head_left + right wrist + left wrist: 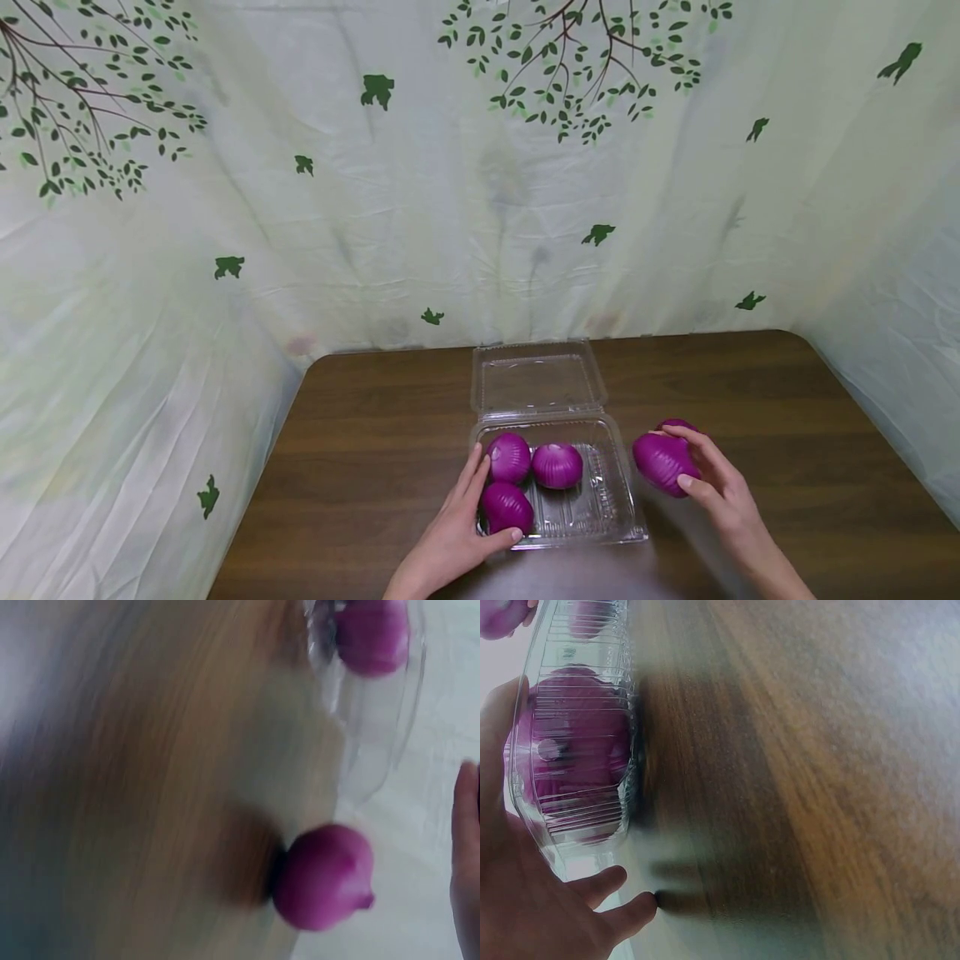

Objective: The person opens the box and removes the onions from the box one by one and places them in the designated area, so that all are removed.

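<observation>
Fingers of the left hand (453,532) lie nearly straight and a little apart along the left wall of a clear hinged box (603,492), the thumb by its near rim, seemingly steadying it on the desk (375,433). Inside that wall sit the near onion (507,507) and the far onion (510,457), with a third onion (557,465) right of the far one; farther right, the box's ribbed floor shows. Its lid (538,375) is folded back, away from the person. Beyond the right wall, just apart from it, the right hand (729,493) has fingers and thumb clamped on a fourth onion (658,462), which seems lifted off the desk. Behind that one, partly hidden from above, a fifth onion (322,877) rests on the desk. I'd judge the step in hand to be bringing the fourth onion to the box; the next move calls for a leftward carry over the rim and a soft release on the ribbed floor. That onion is plump, deep magenta and glossy, with fine lines along its skin.
</observation>
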Demonstrator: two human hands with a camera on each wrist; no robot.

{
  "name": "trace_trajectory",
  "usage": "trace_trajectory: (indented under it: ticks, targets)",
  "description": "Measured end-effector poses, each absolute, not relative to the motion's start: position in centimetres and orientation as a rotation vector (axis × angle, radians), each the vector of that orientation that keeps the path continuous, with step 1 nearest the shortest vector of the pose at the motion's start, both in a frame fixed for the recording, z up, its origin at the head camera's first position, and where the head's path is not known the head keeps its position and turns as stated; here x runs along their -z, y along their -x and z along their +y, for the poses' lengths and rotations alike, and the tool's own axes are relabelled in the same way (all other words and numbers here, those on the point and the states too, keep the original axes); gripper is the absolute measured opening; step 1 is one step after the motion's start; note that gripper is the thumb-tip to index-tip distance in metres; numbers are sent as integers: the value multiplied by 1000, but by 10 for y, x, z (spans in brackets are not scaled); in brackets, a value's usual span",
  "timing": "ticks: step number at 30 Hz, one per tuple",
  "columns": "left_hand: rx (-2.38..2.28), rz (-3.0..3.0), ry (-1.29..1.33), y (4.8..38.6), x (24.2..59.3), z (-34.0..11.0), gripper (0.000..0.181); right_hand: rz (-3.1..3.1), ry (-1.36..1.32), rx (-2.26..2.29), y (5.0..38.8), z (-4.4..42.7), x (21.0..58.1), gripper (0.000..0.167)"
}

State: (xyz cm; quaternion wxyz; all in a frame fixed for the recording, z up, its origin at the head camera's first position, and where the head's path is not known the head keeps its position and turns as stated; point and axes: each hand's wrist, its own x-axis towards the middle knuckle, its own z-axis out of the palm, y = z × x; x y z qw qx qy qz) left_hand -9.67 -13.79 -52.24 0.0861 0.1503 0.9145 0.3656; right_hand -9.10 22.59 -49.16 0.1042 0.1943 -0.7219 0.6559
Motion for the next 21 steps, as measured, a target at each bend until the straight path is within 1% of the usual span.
trace_trajectory:
  ticks: [3, 11, 15, 21]
  targets:
    - [-1088, 2725, -442, 97, 523, -138, 104, -2174, -444, -1796, 92, 232, 489, 50]
    - [-1087, 2734, -448, 97, 523, -138, 104, -2223, -157, -1664, 99, 249, 486, 59]
    - [-1090, 2726, -443, 97, 522, -138, 104, -2300, -78, -1598, 102, 261, 487, 60]
    - [-1089, 2714, -431, 97, 522, -136, 104, -2403, -26, -1496, 105, 282, 489, 60]
